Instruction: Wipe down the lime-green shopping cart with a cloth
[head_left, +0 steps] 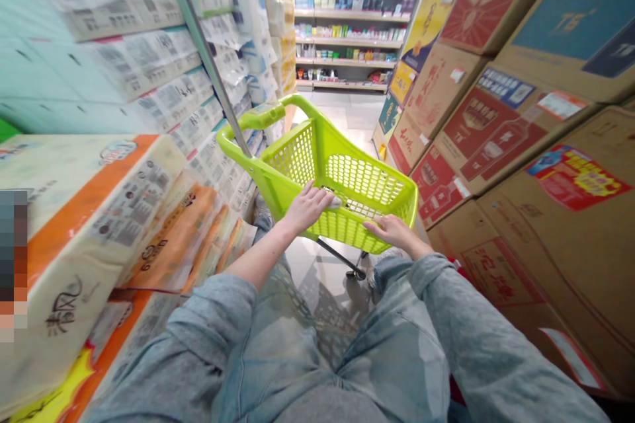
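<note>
A lime-green shopping cart (292, 182) with a perforated basket stands directly before me, between my legs. My left hand (308, 206) is closed over the near rim of the basket, its fingers reaching inward. By those fingertips is a small whitish thing (336, 201) that I cannot make out. Farther right along the same rim, my right hand (393, 231) grips the edge, fingers pointing left. The parts of the fingers behind the rim are hidden. Through the basket's holes the pale floor shows, and a dark wheeled leg (342, 261) is visible underneath.
Packs of tissue paper (89, 211) are stacked close on my left. A grey metal pole (211, 59) slants down past the cart's handle. Large cardboard cartons (536, 225) form a wall on the right. Tiled floor (354, 115) leads to shelves (347, 13) of small goods.
</note>
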The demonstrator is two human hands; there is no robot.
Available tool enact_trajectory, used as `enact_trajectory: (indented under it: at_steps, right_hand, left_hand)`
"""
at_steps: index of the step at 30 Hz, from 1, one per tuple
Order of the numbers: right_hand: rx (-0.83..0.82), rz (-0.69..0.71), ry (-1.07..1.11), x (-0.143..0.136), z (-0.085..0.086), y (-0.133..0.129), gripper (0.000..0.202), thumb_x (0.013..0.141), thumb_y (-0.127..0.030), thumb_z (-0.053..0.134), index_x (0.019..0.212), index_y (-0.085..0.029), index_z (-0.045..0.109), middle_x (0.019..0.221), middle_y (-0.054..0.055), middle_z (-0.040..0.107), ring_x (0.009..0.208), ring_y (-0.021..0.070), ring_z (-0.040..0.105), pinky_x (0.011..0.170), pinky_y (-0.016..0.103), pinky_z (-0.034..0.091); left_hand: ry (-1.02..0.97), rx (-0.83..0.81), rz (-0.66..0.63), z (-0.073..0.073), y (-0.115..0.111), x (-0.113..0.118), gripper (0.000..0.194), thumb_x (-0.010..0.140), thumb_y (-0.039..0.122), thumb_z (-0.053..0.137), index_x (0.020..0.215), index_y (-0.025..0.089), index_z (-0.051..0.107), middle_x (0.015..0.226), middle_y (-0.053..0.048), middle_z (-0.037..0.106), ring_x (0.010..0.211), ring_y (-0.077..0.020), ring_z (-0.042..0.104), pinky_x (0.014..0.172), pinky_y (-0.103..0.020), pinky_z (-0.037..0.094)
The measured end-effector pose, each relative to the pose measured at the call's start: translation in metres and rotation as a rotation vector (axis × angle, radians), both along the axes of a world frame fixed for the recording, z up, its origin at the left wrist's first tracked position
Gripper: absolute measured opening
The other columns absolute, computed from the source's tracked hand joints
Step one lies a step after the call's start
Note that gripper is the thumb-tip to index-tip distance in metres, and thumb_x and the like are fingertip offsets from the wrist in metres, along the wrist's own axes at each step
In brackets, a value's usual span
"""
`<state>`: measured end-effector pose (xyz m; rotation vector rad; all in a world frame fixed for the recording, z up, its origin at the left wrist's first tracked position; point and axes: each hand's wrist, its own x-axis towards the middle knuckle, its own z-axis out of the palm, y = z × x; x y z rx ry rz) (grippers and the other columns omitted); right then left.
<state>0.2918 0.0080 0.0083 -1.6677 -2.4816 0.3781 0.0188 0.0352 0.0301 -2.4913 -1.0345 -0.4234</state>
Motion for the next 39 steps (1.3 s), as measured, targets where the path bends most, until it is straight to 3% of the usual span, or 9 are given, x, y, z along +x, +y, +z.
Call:
enact_trajectory:
  at_steps: [6,9,15,20,27,31,39]
  right_hand:
    - [0.016,0.003,0.012,0.001,0.001,-0.003,0.065,0.089,-0.065,0.022,0.059,-0.018,0.056,0.059,0.005,0.059,0.058,0.0138,0.052,0.054,0.024,0.028]
    - [0.008,-0.004,0.009,0.001,0.002,-0.002,0.065,0.088,-0.065,0.021,0.059,-0.018,0.056,0.058,0.005,0.058,0.058,0.0139,0.053,0.053,0.024,0.028]
    - [-0.019,-0.019,-0.005,0.004,0.001,-0.002,0.067,0.087,-0.068,0.021,0.062,-0.018,0.058,0.061,0.005,0.060,0.059,0.0148,0.054,0.053,0.024,0.028]
    - [-0.129,-0.016,-0.009,0.004,0.006,-0.003,0.074,0.086,-0.070,0.017,0.073,-0.017,0.066,0.078,0.010,0.068,0.074,0.0202,0.061,0.062,0.025,0.037]
    - [-0.230,-0.034,0.057,-0.027,0.021,0.011,0.084,0.084,-0.073,0.007,0.086,-0.017,0.070,0.091,0.013,0.070,0.086,0.0227,0.062,0.077,0.028,0.042]
    - [-0.225,-0.011,0.100,-0.038,0.015,0.021,0.086,0.085,-0.071,0.004,0.079,-0.015,0.068,0.087,0.013,0.069,0.082,0.0216,0.063,0.076,0.028,0.043]
    - [-0.191,-0.003,0.124,-0.035,0.009,0.022,0.081,0.087,-0.070,0.009,0.079,-0.016,0.069,0.089,0.012,0.069,0.085,0.0218,0.062,0.072,0.027,0.042]
  left_hand:
    - [0.060,0.040,0.069,0.025,0.015,-0.052,0.032,0.091,0.015,0.035,0.118,0.017,0.052,0.101,-0.007,0.060,0.101,-0.0207,0.054,0.115,-0.050,0.019]
    - [0.040,0.060,0.105,0.031,0.019,-0.064,0.032,0.091,0.016,0.033,0.117,0.017,0.053,0.100,-0.007,0.060,0.101,-0.0214,0.053,0.114,-0.051,0.019]
    - [0.011,0.080,0.198,0.025,0.015,-0.050,0.031,0.092,0.018,0.032,0.114,0.015,0.054,0.094,-0.009,0.059,0.098,-0.0227,0.052,0.112,-0.050,0.024]
    - [0.000,0.085,0.214,0.021,0.012,-0.040,0.031,0.092,0.018,0.031,0.114,0.015,0.053,0.094,-0.009,0.058,0.097,-0.0239,0.051,0.111,-0.052,0.024]
    - [-0.006,0.089,0.201,0.019,0.016,-0.034,0.029,0.091,0.017,0.033,0.111,0.016,0.054,0.094,-0.009,0.057,0.098,-0.0231,0.050,0.112,-0.051,0.023]
    - [-0.022,0.068,0.193,0.018,0.020,-0.029,0.029,0.091,0.017,0.034,0.111,0.017,0.054,0.095,-0.008,0.057,0.099,-0.0230,0.050,0.112,-0.051,0.024]
    - [-0.032,0.077,0.211,0.021,0.019,-0.023,0.029,0.091,0.017,0.034,0.111,0.016,0.054,0.094,-0.009,0.057,0.100,-0.0240,0.050,0.111,-0.052,0.025]
